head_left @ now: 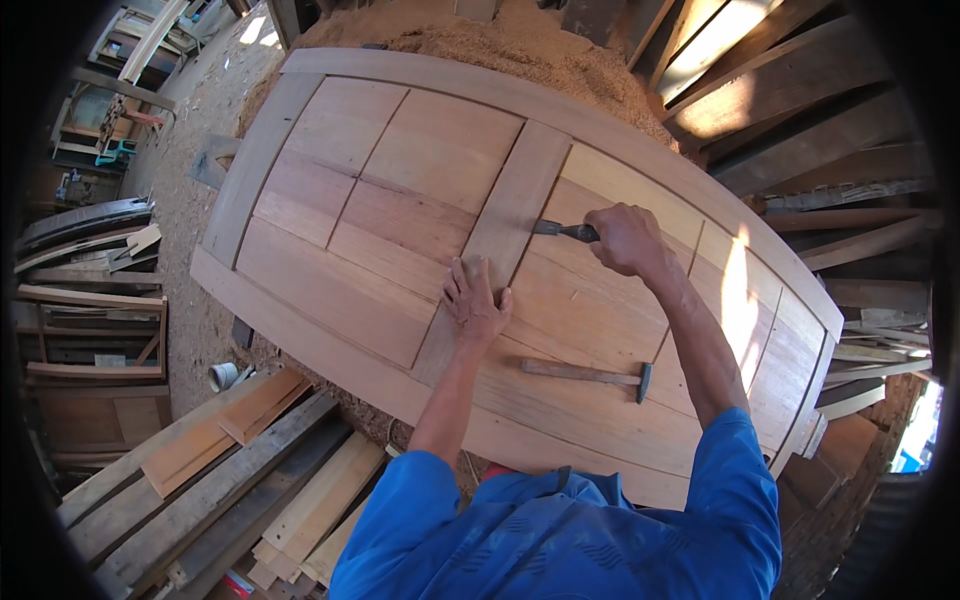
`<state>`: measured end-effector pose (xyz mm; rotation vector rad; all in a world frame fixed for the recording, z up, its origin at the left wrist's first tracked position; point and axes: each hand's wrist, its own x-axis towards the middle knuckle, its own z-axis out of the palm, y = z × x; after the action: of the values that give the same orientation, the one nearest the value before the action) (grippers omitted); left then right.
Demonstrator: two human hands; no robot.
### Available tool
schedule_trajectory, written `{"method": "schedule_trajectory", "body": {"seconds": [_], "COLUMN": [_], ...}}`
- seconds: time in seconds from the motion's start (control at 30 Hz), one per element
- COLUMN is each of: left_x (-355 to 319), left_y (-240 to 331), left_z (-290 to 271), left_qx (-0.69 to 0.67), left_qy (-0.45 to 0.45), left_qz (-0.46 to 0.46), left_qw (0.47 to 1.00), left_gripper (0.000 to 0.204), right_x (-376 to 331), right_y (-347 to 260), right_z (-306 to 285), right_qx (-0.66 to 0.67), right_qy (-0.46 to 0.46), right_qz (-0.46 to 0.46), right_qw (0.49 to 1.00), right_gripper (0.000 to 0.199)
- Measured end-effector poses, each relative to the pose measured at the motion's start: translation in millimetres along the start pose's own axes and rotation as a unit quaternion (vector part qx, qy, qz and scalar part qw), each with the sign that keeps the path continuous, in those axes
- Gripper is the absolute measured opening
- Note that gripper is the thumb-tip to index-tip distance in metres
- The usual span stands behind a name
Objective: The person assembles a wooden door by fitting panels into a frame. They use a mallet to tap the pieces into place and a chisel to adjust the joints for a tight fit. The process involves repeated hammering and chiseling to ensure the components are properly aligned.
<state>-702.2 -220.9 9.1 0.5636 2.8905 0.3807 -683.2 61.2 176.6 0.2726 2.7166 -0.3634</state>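
Observation:
A large panelled wooden door [400,275] lies flat before me, its frame pieces and panels divided by narrow grooves. My right hand [628,240] is closed around the dark handle of a chisel [562,230]. The chisel's flat blade points left and meets the groove along the right side of the wide middle rail [515,185]. Lower on that rail, my left hand [477,305] rests with its fingers spread, holding nothing. A hammer [590,372] with a wooden handle and dark metal head lies on the panels below my right hand.
Sawdust [500,40] is heaped past the door's far edge. Long boards [240,480] are stacked at the lower left, near a white cup-like container [223,376]. More timber [800,100] leans at the upper right. Sunlit patches fall on the door's right part.

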Motion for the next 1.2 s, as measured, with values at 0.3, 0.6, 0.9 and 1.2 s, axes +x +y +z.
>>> {"method": "schedule_trajectory", "body": {"seconds": [0.3, 0.6, 0.9, 1.2], "left_x": [-5, -1, 0, -9], "left_y": [-3, -2, -2, -5], "left_z": [4, 11, 5, 8], "left_qx": [-0.014, 0.014, 0.040, 0.053], "left_qy": [0.009, 0.052, 0.036, 0.023], "left_qz": [0.011, 0.041, 0.023, 0.028], "left_qw": [1.000, 0.998, 0.998, 0.998], "left_gripper": [0.078, 0.078, 0.079, 0.080], "right_x": [-18, -199, -482, -576], "right_y": [41, 84, 150, 178], "right_z": [55, 201, 379, 408], "right_qx": [-0.019, 0.180, -0.029, 0.185], "right_qy": [-0.041, 0.195, 0.082, -0.018], "right_qz": [0.070, 0.259, 0.757, 0.883], "right_qw": [0.997, 0.929, 0.647, 0.431], "right_gripper": [0.028, 0.024, 0.065, 0.077]}}
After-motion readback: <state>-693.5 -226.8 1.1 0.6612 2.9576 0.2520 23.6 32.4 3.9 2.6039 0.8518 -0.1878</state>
